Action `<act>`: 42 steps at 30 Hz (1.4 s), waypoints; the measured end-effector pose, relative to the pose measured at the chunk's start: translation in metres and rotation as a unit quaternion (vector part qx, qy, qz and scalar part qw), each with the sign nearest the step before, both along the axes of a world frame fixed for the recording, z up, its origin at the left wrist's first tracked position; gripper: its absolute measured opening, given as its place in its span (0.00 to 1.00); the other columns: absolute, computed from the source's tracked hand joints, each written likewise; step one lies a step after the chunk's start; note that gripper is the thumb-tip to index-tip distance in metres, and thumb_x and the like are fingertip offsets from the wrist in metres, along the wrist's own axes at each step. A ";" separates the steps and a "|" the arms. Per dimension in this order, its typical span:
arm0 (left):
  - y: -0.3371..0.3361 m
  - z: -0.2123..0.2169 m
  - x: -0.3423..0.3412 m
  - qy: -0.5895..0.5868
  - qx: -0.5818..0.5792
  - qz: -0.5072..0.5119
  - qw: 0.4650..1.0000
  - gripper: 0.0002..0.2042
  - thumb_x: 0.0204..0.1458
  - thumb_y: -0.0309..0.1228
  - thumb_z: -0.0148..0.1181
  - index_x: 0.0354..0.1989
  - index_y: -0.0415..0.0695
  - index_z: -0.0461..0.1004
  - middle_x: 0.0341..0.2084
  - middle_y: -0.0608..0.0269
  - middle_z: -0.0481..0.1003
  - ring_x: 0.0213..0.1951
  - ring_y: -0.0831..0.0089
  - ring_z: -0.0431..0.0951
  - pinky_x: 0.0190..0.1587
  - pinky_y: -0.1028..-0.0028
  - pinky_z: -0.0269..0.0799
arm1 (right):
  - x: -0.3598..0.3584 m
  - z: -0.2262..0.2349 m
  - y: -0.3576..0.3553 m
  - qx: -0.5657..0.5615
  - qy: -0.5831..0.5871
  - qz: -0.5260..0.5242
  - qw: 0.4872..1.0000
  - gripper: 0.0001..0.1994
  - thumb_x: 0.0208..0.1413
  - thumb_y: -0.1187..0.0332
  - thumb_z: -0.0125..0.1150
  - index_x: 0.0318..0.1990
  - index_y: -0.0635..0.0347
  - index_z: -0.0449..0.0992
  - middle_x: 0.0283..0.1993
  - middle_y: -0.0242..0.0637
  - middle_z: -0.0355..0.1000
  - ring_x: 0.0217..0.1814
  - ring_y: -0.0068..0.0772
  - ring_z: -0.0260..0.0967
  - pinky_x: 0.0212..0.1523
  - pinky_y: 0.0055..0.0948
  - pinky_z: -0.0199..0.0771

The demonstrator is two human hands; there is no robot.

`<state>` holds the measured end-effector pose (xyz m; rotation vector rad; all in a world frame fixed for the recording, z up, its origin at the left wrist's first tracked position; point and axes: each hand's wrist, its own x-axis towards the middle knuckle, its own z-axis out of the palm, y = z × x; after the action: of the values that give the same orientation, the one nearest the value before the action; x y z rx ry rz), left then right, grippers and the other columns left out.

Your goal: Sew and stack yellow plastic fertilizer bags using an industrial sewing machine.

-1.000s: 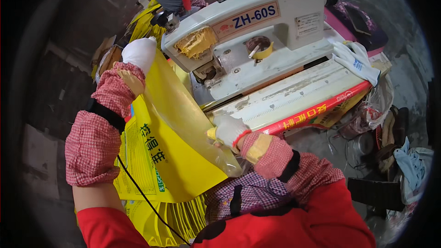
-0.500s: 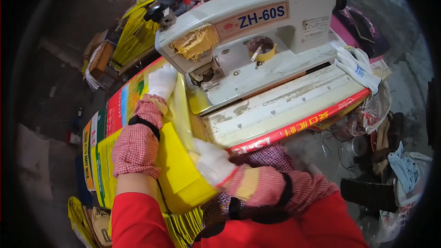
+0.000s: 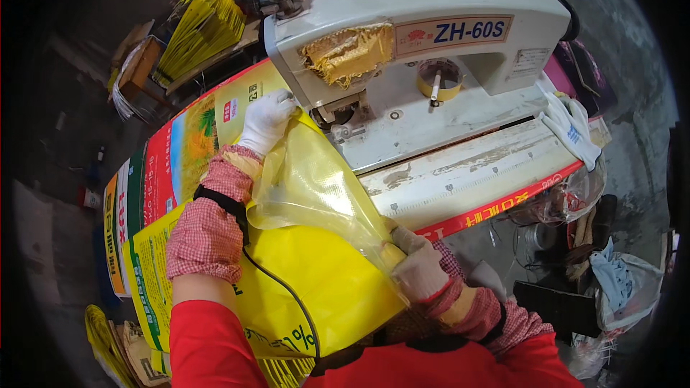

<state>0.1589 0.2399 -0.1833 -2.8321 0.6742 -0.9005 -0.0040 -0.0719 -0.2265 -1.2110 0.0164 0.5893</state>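
A yellow woven sack (image 3: 323, 273) hangs before me at the front of a white industrial sewing machine (image 3: 402, 14). Its mouth is pulled wide, and a clear plastic liner (image 3: 309, 179) shows inside. My left hand (image 3: 267, 123), in a white glove, is closed on the sack's far corner beside the needle area. My right hand (image 3: 418, 264), gloved too, grips the mouth's near corner in front of the machine bed (image 3: 438, 187). The right fingertips are partly hidden by the sack.
A tape roll (image 3: 451, 95) with a white stick and a spare glove (image 3: 571, 129) lie on the machine. Stacked yellow sacks (image 3: 205, 32) stand at the back left. Printed colourful sacking (image 3: 194, 136) lies left of the machine. A bag with blue cloth (image 3: 614, 280) sits at the right.
My right hand has moved right and slightly down, drawing the sack mouth wide so the liner shows. My left hand stays near the needle area. The view has shifted a little.
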 end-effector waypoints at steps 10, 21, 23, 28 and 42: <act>-0.002 0.015 -0.010 0.117 0.069 0.029 0.990 0.09 0.45 0.29 0.53 0.36 0.53 0.75 0.35 0.63 0.72 0.36 0.62 0.74 0.34 0.67 0.73 | 0.018 0.049 -0.012 -0.447 -0.409 0.155 0.781 0.26 0.43 0.69 0.55 0.55 0.49 0.68 0.26 0.45 0.73 0.27 0.48 0.71 0.29 0.41 0.72; -0.035 0.043 -0.022 0.323 -0.012 0.094 0.942 0.10 0.50 0.33 0.51 0.38 0.50 0.76 0.28 0.52 0.75 0.33 0.53 0.75 0.38 0.62 0.71 | 0.006 0.057 -0.030 -0.519 -0.407 0.282 0.697 0.18 0.49 0.67 0.51 0.50 0.54 0.68 0.20 0.35 0.69 0.21 0.37 0.70 0.22 0.34 0.69; -0.025 0.046 -0.008 0.286 -0.084 0.123 0.947 0.09 0.47 0.32 0.54 0.34 0.46 0.76 0.27 0.50 0.75 0.33 0.53 0.75 0.39 0.63 0.71 | 0.016 0.025 -0.016 -0.485 -0.458 0.199 0.718 0.16 0.51 0.68 0.48 0.49 0.55 0.69 0.23 0.35 0.69 0.25 0.37 0.70 0.24 0.33 0.70; 0.040 0.042 0.077 0.079 -0.027 0.025 0.996 0.11 0.41 0.25 0.55 0.36 0.45 0.75 0.33 0.52 0.73 0.37 0.51 0.74 0.41 0.66 0.70 | 0.100 0.019 0.064 -0.448 -0.610 0.059 0.651 0.06 0.43 0.71 0.52 0.30 0.58 0.73 0.19 0.40 0.68 0.20 0.46 0.68 0.21 0.42 0.67; -0.128 0.143 -0.111 0.260 0.145 -0.135 0.945 0.12 0.35 0.29 0.60 0.31 0.46 0.69 0.33 0.61 0.69 0.42 0.61 0.69 0.50 0.61 0.65 | 0.176 0.054 0.091 -0.394 -0.556 0.347 0.645 0.16 0.49 0.60 0.47 0.37 0.59 0.78 0.40 0.49 0.74 0.41 0.48 0.73 0.41 0.37 0.72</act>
<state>0.0478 0.1123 -0.0408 -2.7413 1.1626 -0.0369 0.1717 0.0194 -0.1722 -2.3109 -1.4502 0.3720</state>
